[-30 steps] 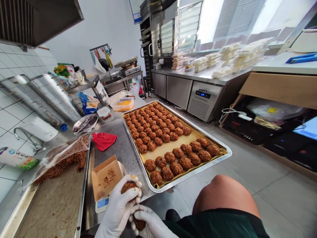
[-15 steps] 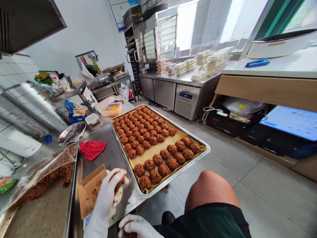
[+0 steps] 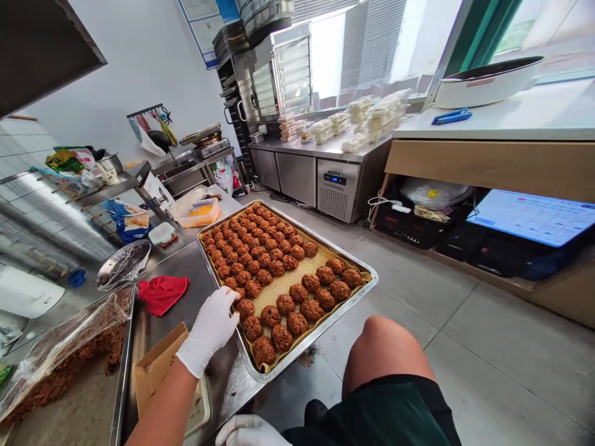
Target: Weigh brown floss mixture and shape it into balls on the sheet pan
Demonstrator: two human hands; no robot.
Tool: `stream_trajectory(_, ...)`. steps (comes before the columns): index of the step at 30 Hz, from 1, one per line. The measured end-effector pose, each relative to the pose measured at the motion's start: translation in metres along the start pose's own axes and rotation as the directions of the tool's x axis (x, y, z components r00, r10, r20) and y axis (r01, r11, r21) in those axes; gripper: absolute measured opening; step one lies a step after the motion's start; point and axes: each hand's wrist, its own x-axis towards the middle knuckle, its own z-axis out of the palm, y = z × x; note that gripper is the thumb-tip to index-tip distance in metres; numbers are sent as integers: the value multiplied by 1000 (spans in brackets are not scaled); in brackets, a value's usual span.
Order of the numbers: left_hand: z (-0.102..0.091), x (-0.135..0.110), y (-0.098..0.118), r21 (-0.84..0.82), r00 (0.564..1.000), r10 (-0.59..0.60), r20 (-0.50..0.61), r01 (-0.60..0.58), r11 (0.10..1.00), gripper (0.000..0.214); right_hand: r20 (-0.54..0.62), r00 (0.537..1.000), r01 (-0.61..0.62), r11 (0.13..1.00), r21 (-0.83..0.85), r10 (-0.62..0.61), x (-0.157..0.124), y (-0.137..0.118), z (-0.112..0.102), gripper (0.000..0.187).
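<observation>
My left hand, in a white glove, reaches across to the left edge of a metal baking tray. Its fingertips are closed on a brown dough ball in the near rows. The tray is lined with tan paper and holds several rows of the same brown balls. My right hand, also gloved, shows only partly at the bottom edge, its fingers curled and whatever is in them hidden. A brown paper box sits on a small scale under my left forearm.
At far left lies a large tray of brown mix under plastic film. A red cloth and a metal bowl lie on the steel counter. My bare knee is just below the baking tray. Fridge units and shelves stand across the tiled floor.
My left hand left the scale and carried a dough ball to the tray's left edge. My right hand dropped lower, toward the bottom edge. The view swung to the right.
</observation>
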Motion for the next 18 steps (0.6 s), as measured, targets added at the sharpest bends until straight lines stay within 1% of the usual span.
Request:
stream_trajectory(4, 8, -9, -2, 94, 997, 65, 43, -69, 993, 54, 25, 1000, 4, 1000, 12, -4, -4, -3, 0, 25)
stream_trajectory(6, 10, -15, -2, 125, 996, 72, 50, -77, 989, 50, 47, 999, -14, 1000, 25, 13, -6, -1, -1, 27)
stream_trajectory(8, 6, -23, -1, 150, 998, 55, 32, -59, 987, 43, 72, 997, -37, 998, 48, 33, -9, 1, -2, 30)
stream_trajectory(10, -4, -38, 3, 149, 999, 35, -13, -33, 988, 43, 99, 994, -53, 996, 76, 45, -15, -2, 1, 36)
stream_trajectory(12, -14, -61, 10, 101, 997, 5, -82, 3, 995, 41, 140, 990, -50, 993, 109, 34, -24, -14, 10, 46)
stream_trajectory(14, -19, -92, 16, 43, 988, -36, -151, 43, 998, 35, 203, 979, -10, 987, 159, -23, -33, -33, 25, 47)
stream_trajectory(15, -17, -109, 18, 34, 984, -45, -173, 51, 998, 33, 222, 972, 38, 982, 185, -80, -37, -43, 33, 46)
stream_trajectory(16, -11, -126, 19, 47, 982, -21, -189, 30, 998, 33, 225, 965, 87, 972, 218, -137, -40, -51, 41, 44)
stream_trajectory(17, -3, -143, 20, 75, 978, 29, -207, -13, 997, 36, 228, 959, 112, 962, 249, -170, -41, -57, 47, 43)
stream_trajectory(18, 8, -159, 19, 100, 965, 107, -238, -85, 991, 43, 195, 961, 140, 952, 272, -197, -40, -60, 53, 38)
